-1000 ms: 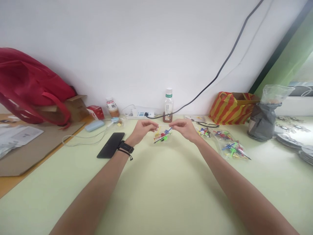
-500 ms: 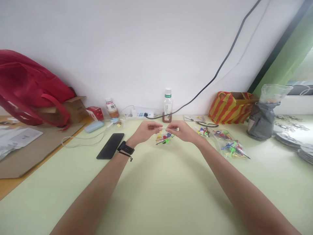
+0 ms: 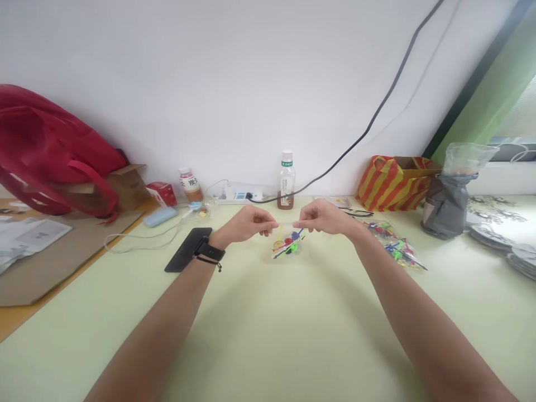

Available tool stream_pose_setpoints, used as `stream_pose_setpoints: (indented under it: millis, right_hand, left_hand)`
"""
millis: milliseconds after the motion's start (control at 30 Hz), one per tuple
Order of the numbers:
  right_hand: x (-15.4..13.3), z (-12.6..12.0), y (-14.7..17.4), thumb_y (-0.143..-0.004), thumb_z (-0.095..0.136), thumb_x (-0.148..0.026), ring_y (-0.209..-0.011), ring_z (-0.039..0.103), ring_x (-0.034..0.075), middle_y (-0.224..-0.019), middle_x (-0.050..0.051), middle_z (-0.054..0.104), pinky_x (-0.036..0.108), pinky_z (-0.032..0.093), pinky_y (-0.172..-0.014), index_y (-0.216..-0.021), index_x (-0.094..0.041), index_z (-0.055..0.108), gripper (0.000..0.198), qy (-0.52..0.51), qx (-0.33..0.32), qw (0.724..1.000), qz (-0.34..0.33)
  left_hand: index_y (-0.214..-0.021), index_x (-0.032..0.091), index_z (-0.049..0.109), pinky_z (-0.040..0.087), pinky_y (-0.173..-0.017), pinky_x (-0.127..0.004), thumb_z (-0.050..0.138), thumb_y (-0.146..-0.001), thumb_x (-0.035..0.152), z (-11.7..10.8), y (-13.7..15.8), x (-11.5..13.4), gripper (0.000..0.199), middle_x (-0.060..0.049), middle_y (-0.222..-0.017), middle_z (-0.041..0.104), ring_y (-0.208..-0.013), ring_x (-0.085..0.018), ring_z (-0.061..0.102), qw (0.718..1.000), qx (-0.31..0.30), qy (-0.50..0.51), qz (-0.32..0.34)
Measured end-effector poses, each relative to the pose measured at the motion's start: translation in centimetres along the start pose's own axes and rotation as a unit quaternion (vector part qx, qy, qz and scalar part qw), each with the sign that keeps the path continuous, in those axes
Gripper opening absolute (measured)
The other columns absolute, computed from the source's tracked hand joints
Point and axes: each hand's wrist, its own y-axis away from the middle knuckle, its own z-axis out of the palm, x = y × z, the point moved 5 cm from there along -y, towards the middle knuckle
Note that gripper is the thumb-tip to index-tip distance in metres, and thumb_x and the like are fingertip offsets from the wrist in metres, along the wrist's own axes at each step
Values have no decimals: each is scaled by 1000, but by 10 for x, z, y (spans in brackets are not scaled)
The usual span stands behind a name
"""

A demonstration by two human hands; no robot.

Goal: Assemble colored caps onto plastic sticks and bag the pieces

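Between my two hands hangs a clear plastic bag (image 3: 288, 243) with small red, blue, green and yellow plastic pieces inside. My left hand (image 3: 256, 222) pinches the top edge of the bag at its left corner. At the other corner, my right hand (image 3: 321, 218) pinches the same edge between thumb and fingers. The top edge is stretched nearly straight between them. Two similar bags of coloured pieces, a nearer one (image 3: 402, 252) and a farther one (image 3: 382, 228), lie to the right of my right forearm.
A black phone (image 3: 184, 251) lies beside my left wrist. Behind my hands stand a drink bottle (image 3: 286, 181) and a white power strip (image 3: 240, 192). To the right are a striped bag (image 3: 391, 184) and a grey bag (image 3: 446, 206); a red backpack (image 3: 54, 145) sits left.
My hands have moved a little apart, drawing the bag's top edge taut. My right hand's fingers have curled in, and the bag hangs slightly lower and more visible.
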Motion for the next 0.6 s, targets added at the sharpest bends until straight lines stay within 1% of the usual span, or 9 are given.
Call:
stream_pose_setpoints:
  millis: [133, 233, 300, 367, 433, 500, 533, 567, 600]
  right_hand:
    - [-12, -1, 7, -81, 70, -60, -50, 52, 10, -61, 1, 63, 21, 34, -45, -72, -17, 66, 45, 11, -41, 999, 6]
    - [-20, -4, 13, -82, 69, -58, -50, 53, 11, -62, 1, 65, 21, 36, -47, -76, -17, 69, 41, 26, -64, 997, 23]
    - [-24, -7, 18, -83, 69, -54, -51, 55, 12, -63, 2, 66, 22, 37, -48, -78, -18, 71, 37, 46, -77, 995, 40]
    - [-28, -11, 24, -83, 70, -47, -52, 57, 13, -63, 2, 67, 23, 38, -49, -79, -19, 71, 29, 78, -84, 991, 63]
    - [-35, -13, 29, -82, 70, -37, -54, 59, 15, -64, 3, 68, 24, 37, -49, -78, -20, 69, 17, 131, -71, 985, 82]
    - [-46, -10, 33, -77, 71, -24, -58, 61, 17, -67, 4, 69, 26, 37, -50, -75, -20, 68, 5, 217, -42, 971, 92]
    - [-52, -5, 33, -74, 70, -18, -61, 63, 19, -70, 6, 70, 27, 37, -52, -74, -20, 67, 4, 270, -32, 958, 94]
    - [-58, 4, 32, -71, 69, -14, -64, 64, 21, -73, 8, 72, 28, 38, -53, -74, -20, 68, 7, 325, -30, 940, 100]
    - [-62, 17, 30, -70, 69, -12, -68, 67, 23, -80, 10, 73, 29, 40, -55, -78, -19, 70, 11, 371, -42, 922, 103]
  left_hand:
    - [-79, 15, 77, 49, -57, -24, 76, -84, 53, -2, 1, 4, 38, -6, -68, 71, -61, -14, 63, 1000, -4, 1, 0]
    - [-74, 15, 74, 42, -51, -22, 80, -79, 54, 0, 2, 5, 40, -3, -63, 67, -57, -12, 57, 1000, -7, -7, 0]
    - [-73, 15, 72, 38, -50, -22, 82, -77, 54, 5, 2, 7, 40, -2, -63, 66, -56, -11, 54, 1000, -8, -8, 8]
    - [-75, 15, 72, 39, -52, -23, 82, -77, 53, 11, 1, 8, 39, -2, -67, 67, -59, -11, 55, 1000, -7, -1, 22]
    - [-82, 16, 74, 45, -58, -24, 77, -83, 53, 17, -1, 9, 37, -4, -73, 70, -65, -13, 59, 999, 0, 1, 34]
    - [-89, 17, 75, 48, -61, -25, 72, -87, 53, 21, -3, 6, 37, -5, -75, 71, -68, -15, 63, 999, 5, -8, 34]
    - [-91, 17, 76, 49, -62, -26, 70, -88, 54, 23, -3, 2, 37, -5, -75, 72, -68, -16, 64, 999, 6, -13, 29]
    - [-93, 17, 76, 49, -62, -27, 69, -89, 54, 24, -4, -2, 38, -5, -76, 72, -68, -17, 66, 1000, 3, -17, 24]
    - [-94, 18, 76, 50, -62, -27, 68, -89, 54, 25, -4, -7, 38, -6, -77, 73, -69, -17, 67, 1000, 1, -18, 18]
